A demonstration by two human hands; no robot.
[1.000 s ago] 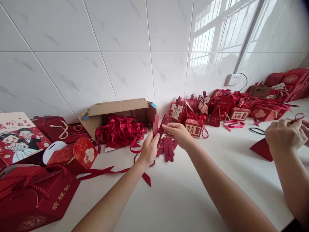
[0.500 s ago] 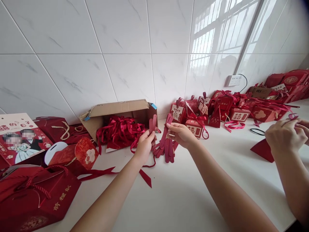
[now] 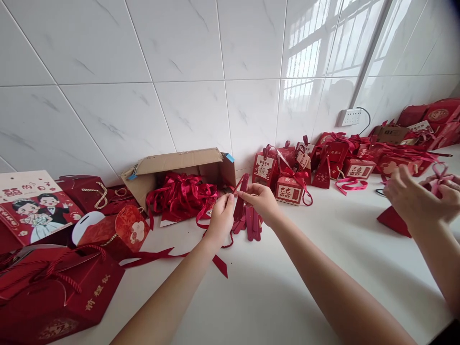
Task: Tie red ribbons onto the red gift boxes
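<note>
Pinched in my right hand (image 3: 265, 202) is a flat dark-red strap (image 3: 242, 195) with a rounded end, held nearly upright. My left hand (image 3: 220, 221) is closed beside it, fingertips on a thin red strap (image 3: 237, 185) seen almost edge-on. The two hands are close together, and the straps' tips meet or overlap between them. Below, a loose pile of similar straps (image 3: 253, 225) lies on the white tabletop (image 3: 273, 287), partly hidden by my hands. Behind my left hand, an open cardboard box (image 3: 176, 159) on its side holds tangled red ribbon (image 3: 181, 196).
Red gift boxes and a bag (image 3: 53, 292) stand at left, near a card with a cartoon couple (image 3: 39, 211). More small red boxes (image 3: 289, 189) line the tiled wall. At right, another person's hands (image 3: 420, 196) work over a red folded piece (image 3: 393, 221).
My hands have come together, and the separately held straps now meet between them. The other person's near hand has opened and lifted slightly.
</note>
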